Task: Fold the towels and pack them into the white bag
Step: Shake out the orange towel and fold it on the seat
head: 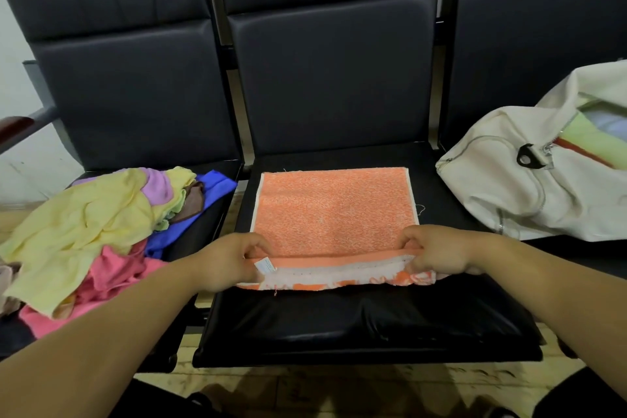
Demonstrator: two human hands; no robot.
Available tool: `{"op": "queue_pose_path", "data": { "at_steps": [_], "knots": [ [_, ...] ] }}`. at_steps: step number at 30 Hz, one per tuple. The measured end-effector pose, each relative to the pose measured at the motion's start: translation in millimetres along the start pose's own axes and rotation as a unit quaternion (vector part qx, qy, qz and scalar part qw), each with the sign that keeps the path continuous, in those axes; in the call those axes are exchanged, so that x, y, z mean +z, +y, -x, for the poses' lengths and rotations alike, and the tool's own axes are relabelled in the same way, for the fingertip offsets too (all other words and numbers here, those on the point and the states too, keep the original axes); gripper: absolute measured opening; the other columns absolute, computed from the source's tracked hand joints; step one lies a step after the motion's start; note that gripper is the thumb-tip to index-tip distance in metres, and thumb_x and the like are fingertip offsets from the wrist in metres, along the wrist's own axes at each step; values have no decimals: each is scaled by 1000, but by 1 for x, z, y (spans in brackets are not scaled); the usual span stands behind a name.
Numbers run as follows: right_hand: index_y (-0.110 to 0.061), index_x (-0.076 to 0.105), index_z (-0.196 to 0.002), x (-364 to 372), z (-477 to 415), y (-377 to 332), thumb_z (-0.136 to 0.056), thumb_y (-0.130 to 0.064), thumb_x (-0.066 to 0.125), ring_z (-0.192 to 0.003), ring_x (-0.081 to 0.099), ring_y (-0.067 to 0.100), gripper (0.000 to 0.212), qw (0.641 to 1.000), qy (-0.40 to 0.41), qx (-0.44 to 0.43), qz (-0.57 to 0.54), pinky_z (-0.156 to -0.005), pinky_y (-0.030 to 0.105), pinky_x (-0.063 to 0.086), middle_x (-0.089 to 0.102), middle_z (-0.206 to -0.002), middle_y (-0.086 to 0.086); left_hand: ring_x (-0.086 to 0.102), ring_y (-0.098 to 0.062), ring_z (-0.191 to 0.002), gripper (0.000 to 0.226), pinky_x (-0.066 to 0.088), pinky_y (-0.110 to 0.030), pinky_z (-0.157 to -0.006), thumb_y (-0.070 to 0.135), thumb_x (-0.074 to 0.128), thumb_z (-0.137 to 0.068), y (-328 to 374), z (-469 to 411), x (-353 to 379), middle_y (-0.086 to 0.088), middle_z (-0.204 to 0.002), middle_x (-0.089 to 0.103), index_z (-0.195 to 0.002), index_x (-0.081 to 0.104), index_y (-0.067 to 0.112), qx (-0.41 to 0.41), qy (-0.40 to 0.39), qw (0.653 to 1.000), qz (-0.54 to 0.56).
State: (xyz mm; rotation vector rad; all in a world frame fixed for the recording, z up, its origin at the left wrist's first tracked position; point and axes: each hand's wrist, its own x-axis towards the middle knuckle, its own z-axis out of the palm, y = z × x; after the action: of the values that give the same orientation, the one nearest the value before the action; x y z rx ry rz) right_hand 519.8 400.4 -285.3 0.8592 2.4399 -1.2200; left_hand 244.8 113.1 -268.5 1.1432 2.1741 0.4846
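The left hand (234,260) and the right hand (437,253) each pinch a near corner of the flat orange terry towel (334,210) on the black padded middle seat (356,319). Left of the left hand lies a heap of loose coloured towels (101,227); right of the right hand sits the open white fabric bag (529,177).

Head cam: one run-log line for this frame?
step: folding orange towel | left hand: grips near edge | right hand: grips near edge | white bag: open, at right | towel pile: at left

row of black padded seats (334,78), wooden armrest (13,124), tiled floor (339,382)
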Motion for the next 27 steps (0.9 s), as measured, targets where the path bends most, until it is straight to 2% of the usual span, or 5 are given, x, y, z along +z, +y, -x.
{"op": "queue_pose_path", "data": {
  "at_steps": [3, 6, 12, 16, 27],
  "knots": [
    [-30, 65, -109, 2, -2, 4, -82, -6, 77, -86, 61, 16, 38, 996, 25, -3, -82, -66, 25, 49, 59, -112, 2, 66, -7, -96, 40, 51, -16, -76, 9, 79, -83, 0, 1, -2, 8, -109, 66, -115, 67, 31, 2, 19, 1000, 24],
    [-25, 67, -114, -2, -3, 5, -84, 0, 77, -99, 71, 29, 41, 976, 40, 2, -216, -75, 32, 57, 60, -121, 8, 71, -14, -96, 38, 59, -33, -87, 10, 76, -86, -1, 2, -6, 1, -110, 69, -112, 68, 36, -7, 37, 996, 76],
    [-14, 65, -117, -12, -2, -5, -89, 7, 70, -98, 74, 30, 35, 925, 114, -27, -360, -95, 51, 57, 70, -115, 20, 74, -13, -86, 38, 57, -24, -67, 8, 73, -90, 7, 1, -17, 0, -104, 72, -117, 63, 33, 5, 145, 979, 145],
    [-17, 66, -114, -26, -15, -14, -88, 3, 72, -96, 74, 25, 33, 907, 197, -47, -368, -72, 34, 60, 69, -115, 16, 73, -12, -88, 37, 56, -21, -67, 6, 68, -92, 19, -11, -26, 3, -105, 72, -121, 61, 29, 1, 224, 956, 188],
    [-22, 65, -104, -78, -87, -29, -93, -7, 70, -85, 73, 15, 19, 882, 356, -53, -305, -60, 26, 56, 73, -100, 1, 75, -17, -86, 17, 61, -34, -70, 7, 67, -94, 28, -110, -66, 3, -96, 76, -104, 70, 21, -25, 324, 907, 270]
  ]
}}
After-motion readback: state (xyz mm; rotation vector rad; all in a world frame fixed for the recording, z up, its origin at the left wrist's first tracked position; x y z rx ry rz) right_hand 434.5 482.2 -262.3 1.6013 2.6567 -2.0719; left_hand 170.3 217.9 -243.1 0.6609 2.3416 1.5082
